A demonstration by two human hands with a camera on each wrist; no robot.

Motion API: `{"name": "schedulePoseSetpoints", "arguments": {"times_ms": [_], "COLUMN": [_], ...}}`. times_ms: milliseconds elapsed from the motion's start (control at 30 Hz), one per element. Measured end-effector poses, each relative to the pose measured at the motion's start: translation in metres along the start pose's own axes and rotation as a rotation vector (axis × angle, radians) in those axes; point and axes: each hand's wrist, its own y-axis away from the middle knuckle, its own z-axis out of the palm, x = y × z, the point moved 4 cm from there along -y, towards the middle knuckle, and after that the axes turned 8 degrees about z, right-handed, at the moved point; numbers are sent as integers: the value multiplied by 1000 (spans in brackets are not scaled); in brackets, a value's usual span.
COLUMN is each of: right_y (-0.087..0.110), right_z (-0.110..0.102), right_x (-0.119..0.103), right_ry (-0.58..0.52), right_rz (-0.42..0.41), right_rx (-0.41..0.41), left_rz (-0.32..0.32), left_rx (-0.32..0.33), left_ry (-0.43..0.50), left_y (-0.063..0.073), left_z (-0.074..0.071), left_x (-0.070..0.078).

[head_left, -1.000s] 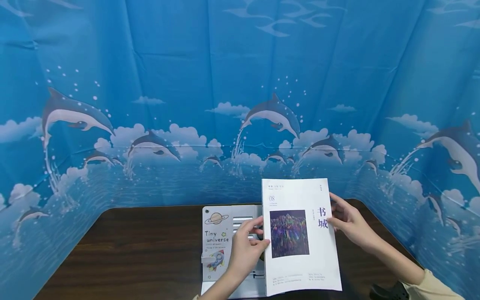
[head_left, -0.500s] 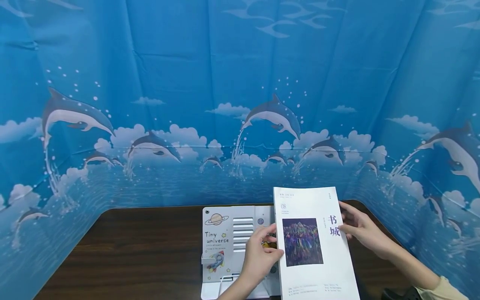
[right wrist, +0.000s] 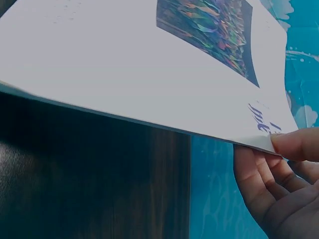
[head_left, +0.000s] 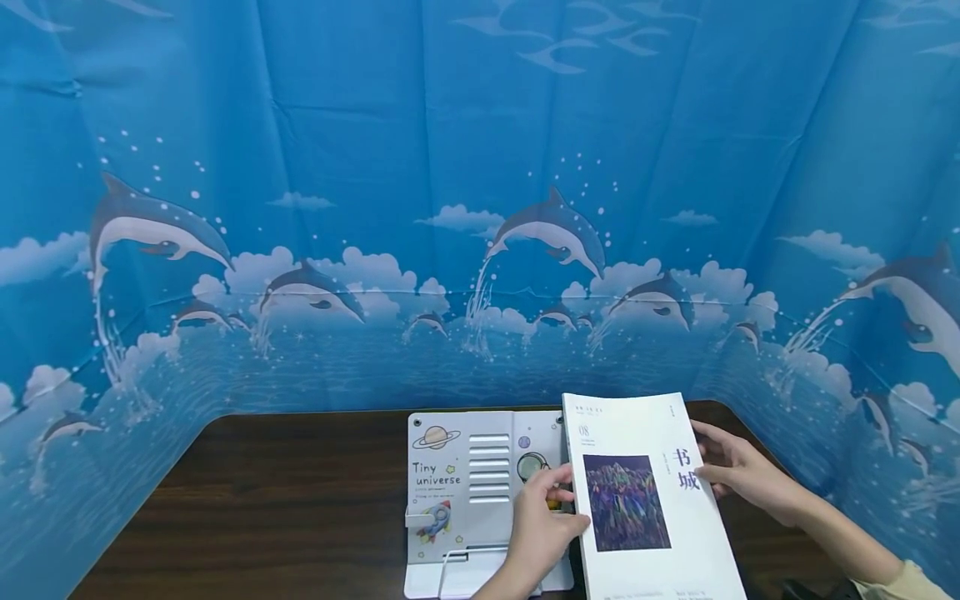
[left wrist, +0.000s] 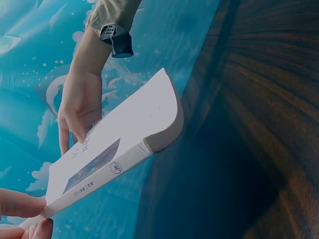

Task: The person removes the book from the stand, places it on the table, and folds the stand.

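Observation:
Both hands hold a white paperback book (head_left: 637, 575) with a dark picture and purple characters on its cover. My left hand (head_left: 542, 521) pinches the spine side; in the left wrist view its fingers (left wrist: 22, 204) grip one end of the spine. On the opposite edge, my right hand (head_left: 750, 479) pinches with the thumb on top of the cover and the fingers underneath, as the right wrist view shows. The book is raised above the dark table, its lower end cut off by the head view's bottom edge. Left of it stands a white book stand (head_left: 487, 533) printed with "Tiny universe", partly behind my left hand.
The dark wooden table (head_left: 285, 500) stretches left of the stand. A blue curtain with dolphins (head_left: 480, 358) hangs along the back and sides. A thin wire bracket (head_left: 444, 575) sits at the stand's lower front. A dark band (left wrist: 117, 40) circles the right wrist.
Both hands have carried the book right and toward the person, away from the stand. More of the stand's right panel now shows.

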Motion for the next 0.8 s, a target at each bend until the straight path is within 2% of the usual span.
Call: {"name": "schedulePoseSetpoints", "arguments": {"times_ms": [133,233,367,600,800], "right_y": [1,2,2,1,0], "right_z": [-3,-5,-6,-5,-4], "right_x": [5,10,16,30,42], "right_ry": [0,-1,-4,-28,-27], "right_rz": [19,42,68,97,135], "right_rx": [-28,-45,-51,-80,-86], "left_rz": [12,-9,-36,-29,-120], "left_rx": [17,22,7,-26,-33], "left_ry": [-14,-6,-2,-44,-37], "left_y": [4,6,9,13,16], "left_z": [5,10,15,22,27], "left_x": [0,-3,-5,-10,-21]}}
